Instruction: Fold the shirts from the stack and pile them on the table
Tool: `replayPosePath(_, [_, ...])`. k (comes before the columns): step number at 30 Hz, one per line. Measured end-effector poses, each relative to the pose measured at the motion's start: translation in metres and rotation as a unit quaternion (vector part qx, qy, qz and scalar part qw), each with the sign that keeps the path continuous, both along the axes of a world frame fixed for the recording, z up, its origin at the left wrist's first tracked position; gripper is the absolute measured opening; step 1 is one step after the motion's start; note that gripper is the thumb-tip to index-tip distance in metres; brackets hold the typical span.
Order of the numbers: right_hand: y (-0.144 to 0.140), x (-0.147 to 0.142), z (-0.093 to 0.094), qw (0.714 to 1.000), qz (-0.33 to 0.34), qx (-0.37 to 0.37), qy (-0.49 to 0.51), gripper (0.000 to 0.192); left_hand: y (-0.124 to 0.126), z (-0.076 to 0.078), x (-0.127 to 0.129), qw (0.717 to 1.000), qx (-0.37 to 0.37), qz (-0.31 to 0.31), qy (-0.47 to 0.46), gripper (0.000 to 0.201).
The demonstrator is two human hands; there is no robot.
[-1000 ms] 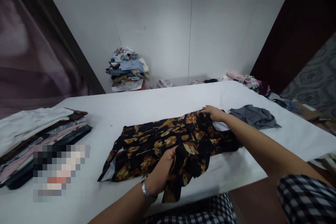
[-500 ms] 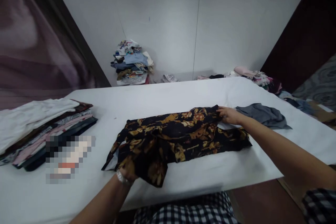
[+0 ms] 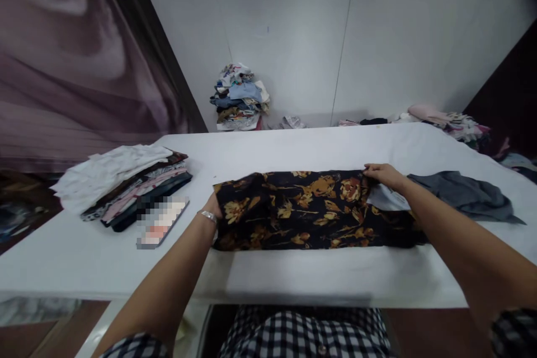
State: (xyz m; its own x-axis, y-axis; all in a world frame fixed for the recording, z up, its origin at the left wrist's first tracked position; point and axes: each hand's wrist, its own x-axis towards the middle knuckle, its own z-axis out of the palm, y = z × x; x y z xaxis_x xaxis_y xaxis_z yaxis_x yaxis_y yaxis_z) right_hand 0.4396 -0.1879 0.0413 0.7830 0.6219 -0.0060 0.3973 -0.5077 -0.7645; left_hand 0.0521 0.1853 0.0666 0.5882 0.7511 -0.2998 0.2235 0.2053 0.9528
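Black floral-print garment lies near front edge of bench, long axis roughly parallel to it, right hand grip pinching its far edge, left hand at its left end, grip cloth-hidden, can't tell if closed.

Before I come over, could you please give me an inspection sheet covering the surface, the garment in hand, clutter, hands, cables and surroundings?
Surface: white-covered table.
Garment in hand: dark floral-print garment, spread crosswise in a long strip.
Clutter: stack of clothes and pixelated flat object at left; crumpled grey garment at right.
Hands: left hand at the floral garment's left edge, fingers hidden by cloth; right hand pinching its far edge.
Cables: nothing seen.
Surroundings: clothes pile beyond the table; draped curtain at left.
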Motion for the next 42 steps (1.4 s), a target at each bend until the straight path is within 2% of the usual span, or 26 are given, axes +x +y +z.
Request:
replayPosePath(4, [0.010,0.000,-0.015,0.995,-0.031,-0.083,-0.055,0.023,0.012,-0.010,-0.014,0.995,-0.097,0.025,-0.003,0.016])
replayPosePath(7, [0.008,0.002,-0.022,0.992,-0.028,-0.091,-0.081,0.021,0.006,-0.019,-0.024,0.993,-0.112,0.024,0.027,0.023])
replayPosePath(9, [0.005,0.004,-0.023,0.994,-0.028,-0.076,-0.077,0.020,0.000,-0.022,-0.023,0.997,-0.061,0.026,0.048,0.035])
replayPosePath(11, [0.004,0.004,-0.023,0.996,-0.038,-0.056,-0.064,0.020,-0.003,-0.021,-0.015,0.999,0.022,0.042,0.022,0.045])
replayPosePath(13, [0.004,0.004,-0.022,0.995,-0.066,-0.044,-0.053,0.020,0.000,-0.017,-0.003,0.990,0.120,0.065,-0.025,0.047])
replayPosePath(15, [0.005,0.005,-0.023,0.993,-0.097,-0.052,-0.050,0.021,0.007,-0.015,0.008,0.977,0.192,0.090,-0.008,0.047])
replayPosePath(17, [0.007,0.006,-0.024,0.989,-0.114,-0.077,-0.060,0.022,0.017,-0.018,0.016,0.971,0.205,0.107,0.054,0.046])
replayPosePath(21, [0.011,0.008,-0.028,0.979,-0.131,-0.115,-0.110,0.025,0.027,-0.035,0.017,0.975,0.160,0.108,0.111,0.048])
replayPosePath(24, [0.014,-0.003,-0.029,0.971,-0.096,-0.089,-0.201,0.040,0.024,-0.047,0.009,0.969,0.188,0.086,0.136,0.052])
replayPosePath(27, [0.021,-0.035,-0.027,0.953,-0.019,-0.040,-0.299,0.042,0.017,-0.051,0.004,0.937,0.288,0.024,0.195,0.048])
replayPosePath(29, [0.028,-0.066,-0.026,0.945,0.042,-0.029,-0.322,0.041,0.014,-0.050,0.004,0.912,0.345,0.002,0.222,0.043])
replayPosePath(31, [0.035,-0.096,-0.028,0.940,0.100,-0.045,-0.322,0.044,0.015,-0.048,0.004,0.889,0.393,0.009,0.235,0.040])
replayPosePath(33, [0.040,-0.118,-0.032,0.940,0.136,-0.105,-0.296,0.049,0.020,-0.049,0.004,0.866,0.433,0.002,0.250,0.036])
replayPosePath(35, [0.040,-0.130,-0.037,0.938,0.148,-0.179,-0.256,0.052,0.026,-0.051,0.002,0.848,0.452,-0.039,0.273,0.033])
replayPosePath(37, [0.037,-0.135,-0.040,0.936,0.140,-0.220,-0.236,0.053,0.030,-0.052,0.000,0.832,0.464,-0.070,0.298,0.032])
replayPosePath(39, [0.033,-0.139,-0.039,0.937,0.125,-0.216,-0.246,0.055,0.028,-0.049,-0.001,0.815,0.489,-0.068,0.304,0.037])
replayPosePath(42, [0.032,-0.146,-0.030,0.937,0.121,-0.179,-0.273,0.057,0.010,-0.037,0.005,0.784,0.560,-0.080,0.257,0.045])
